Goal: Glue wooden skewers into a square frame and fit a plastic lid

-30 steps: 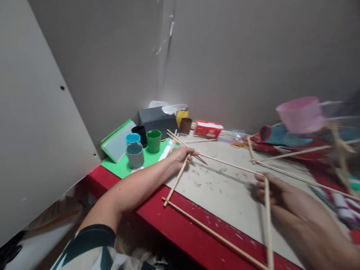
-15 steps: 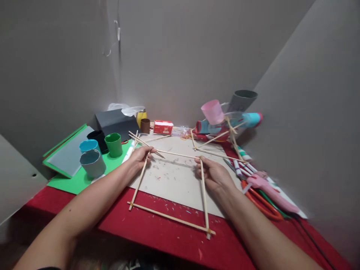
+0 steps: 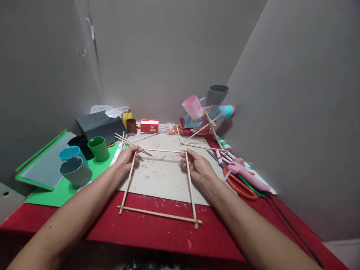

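Four-sided stick frame [image 3: 157, 214], center to lower center of the frame of view, its far side over the pale board [image 3: 161, 178] and its near side over the red table [image 3: 157, 242]; whether the near side touches the table I cannot tell. My left hand [image 3: 129, 159] is closed on the far left corner, fingers pinched together around the sticks; my right hand [image 3: 198, 166] grips the far right corner between thumb and fingers. Just beyond my left hand, thin loose sticks [image 3: 126, 140] cross one another. Left of center, a gray cup [image 3: 75, 172] and a green cup [image 3: 98, 149] stand on a green sheet [image 3: 46, 197]. Right of center lie a pink glue gun [image 3: 249, 175] and orange-handled scissors [image 3: 239, 190]; a red box [image 3: 149, 128] sits at upper center.
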Tool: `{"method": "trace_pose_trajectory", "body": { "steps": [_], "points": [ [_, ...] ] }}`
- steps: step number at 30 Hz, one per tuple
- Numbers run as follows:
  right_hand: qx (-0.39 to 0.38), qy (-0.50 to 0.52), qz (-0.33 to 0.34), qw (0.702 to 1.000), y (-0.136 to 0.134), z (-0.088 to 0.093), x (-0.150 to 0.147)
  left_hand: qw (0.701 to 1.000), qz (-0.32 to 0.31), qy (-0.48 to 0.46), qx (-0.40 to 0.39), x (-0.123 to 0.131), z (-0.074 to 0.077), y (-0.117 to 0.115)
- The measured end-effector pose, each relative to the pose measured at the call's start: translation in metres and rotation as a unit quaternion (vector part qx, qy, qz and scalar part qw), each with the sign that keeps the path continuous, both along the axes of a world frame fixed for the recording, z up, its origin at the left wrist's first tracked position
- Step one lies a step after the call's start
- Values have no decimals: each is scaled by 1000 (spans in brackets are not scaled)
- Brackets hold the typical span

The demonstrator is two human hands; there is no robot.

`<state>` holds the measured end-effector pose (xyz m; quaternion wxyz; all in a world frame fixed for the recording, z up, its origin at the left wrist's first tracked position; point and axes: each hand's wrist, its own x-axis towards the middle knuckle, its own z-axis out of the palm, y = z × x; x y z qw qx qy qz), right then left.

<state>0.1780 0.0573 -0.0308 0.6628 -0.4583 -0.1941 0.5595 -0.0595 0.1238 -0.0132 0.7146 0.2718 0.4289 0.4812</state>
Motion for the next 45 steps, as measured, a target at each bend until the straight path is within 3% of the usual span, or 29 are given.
{"method": "trace_pose_trajectory", "body": {
  "steps": [26, 45],
  "points": [
    [-15, 54, 34, 998, 2, 0, 5, 999, -24, -18, 16, 1, 2, -2],
    [-16, 83, 77, 993, 1, 3, 9, 1000, -19, -23, 10, 1, -5, 1]
  ]
}}
